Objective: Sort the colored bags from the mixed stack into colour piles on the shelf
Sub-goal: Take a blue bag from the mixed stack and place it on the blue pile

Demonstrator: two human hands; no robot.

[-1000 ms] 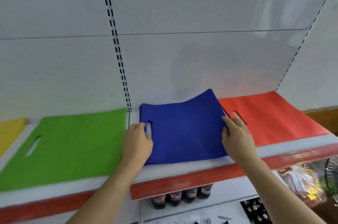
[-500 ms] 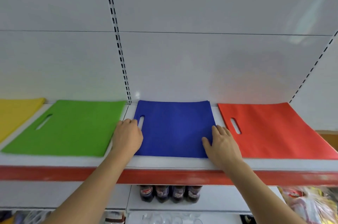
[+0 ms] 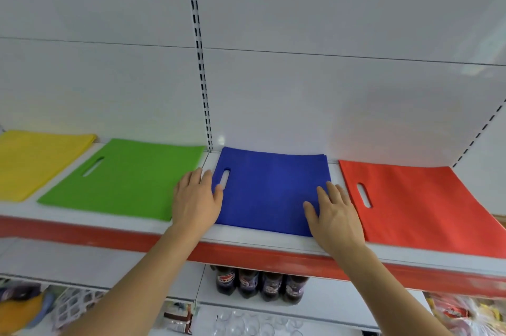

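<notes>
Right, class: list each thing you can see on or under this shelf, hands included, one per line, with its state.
yellow bags: flat on the shelf, far left.
green bags: flat, handle slot showing.
blue bags: flat, squared pile.
red bags: flat, far right.
left hand: open, at the blue pile's left edge.
right hand: open, resting on the blue pile's right corner.
bottles: upright, on the lower shelf.

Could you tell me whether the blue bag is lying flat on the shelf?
Flat: the blue bag lies spread on the shelf, no edge visibly lifted.

Four bag piles side by side on shelf.
</notes>
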